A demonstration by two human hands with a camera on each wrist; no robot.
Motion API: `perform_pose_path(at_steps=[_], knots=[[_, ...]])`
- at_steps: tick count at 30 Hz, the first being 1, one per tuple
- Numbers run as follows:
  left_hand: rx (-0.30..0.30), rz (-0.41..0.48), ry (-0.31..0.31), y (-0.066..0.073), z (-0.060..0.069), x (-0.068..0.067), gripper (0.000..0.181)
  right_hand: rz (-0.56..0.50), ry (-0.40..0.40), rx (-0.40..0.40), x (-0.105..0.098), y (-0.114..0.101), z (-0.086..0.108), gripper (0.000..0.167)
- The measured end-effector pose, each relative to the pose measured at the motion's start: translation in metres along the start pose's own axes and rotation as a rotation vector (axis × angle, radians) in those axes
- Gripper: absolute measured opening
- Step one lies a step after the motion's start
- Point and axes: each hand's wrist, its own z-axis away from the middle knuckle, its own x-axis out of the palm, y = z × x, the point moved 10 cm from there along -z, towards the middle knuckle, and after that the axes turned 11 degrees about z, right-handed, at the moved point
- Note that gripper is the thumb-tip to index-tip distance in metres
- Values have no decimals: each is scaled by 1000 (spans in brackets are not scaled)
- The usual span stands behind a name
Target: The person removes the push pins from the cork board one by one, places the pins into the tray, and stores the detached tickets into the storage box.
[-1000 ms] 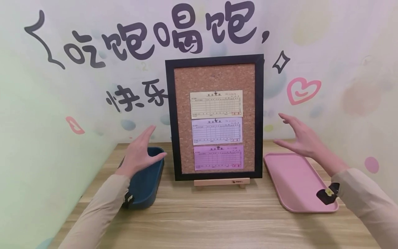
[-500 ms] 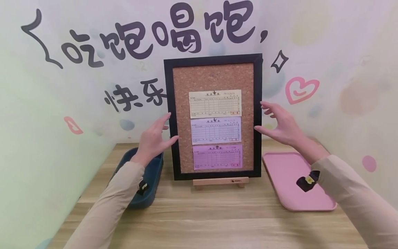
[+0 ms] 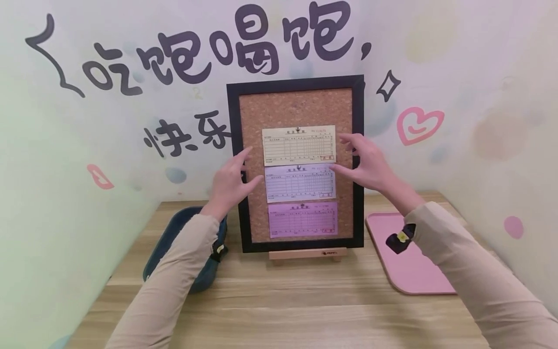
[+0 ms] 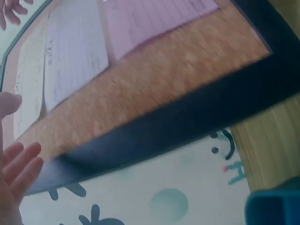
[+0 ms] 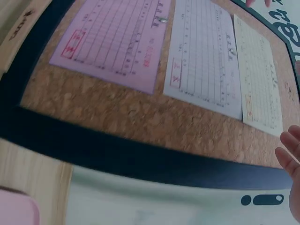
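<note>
Before the framed cork board (image 3: 296,107), the left hand (image 3: 228,186) and the right hand (image 3: 367,162) are held wide, thumbs well apart from their loosely bent fingers, and both palms are bare of any object. Over the board's left border the left hand hangs, fingers angled up and inward; the right hand overlaps the opposite border, its thumb tip at the upper right corner of the white slip (image 3: 298,186) and its fingertips beside the cream slip (image 3: 296,146). Whether either hand touches the board, I cannot tell. The board stands on a wooden stand (image 3: 307,253) on the desk (image 3: 296,303), long axis upright, cork face toward the person. The cream, white and purple slip (image 3: 301,223) are pinned one below another, long axes across it, printed sides outward. Both beige-sleeved forearms reach forward from the lower corners of the head view and slant inward, the left passing over the blue bin (image 3: 167,237), the right over the pink tray (image 3: 405,276).
</note>
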Motion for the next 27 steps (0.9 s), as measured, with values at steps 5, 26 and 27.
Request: perform_pose_path(at_steps=[5,26,27], knots=[[-109,86,-21,-7,-9,9,69,-2,-38,38,7,-7,-13,67],[-304,285,53,-17,-18,21,62,1,-1,37,38,-19,-43,52],[-307,292,59,-18,-18,22,61,5,3,37,39,-19,-45,52]])
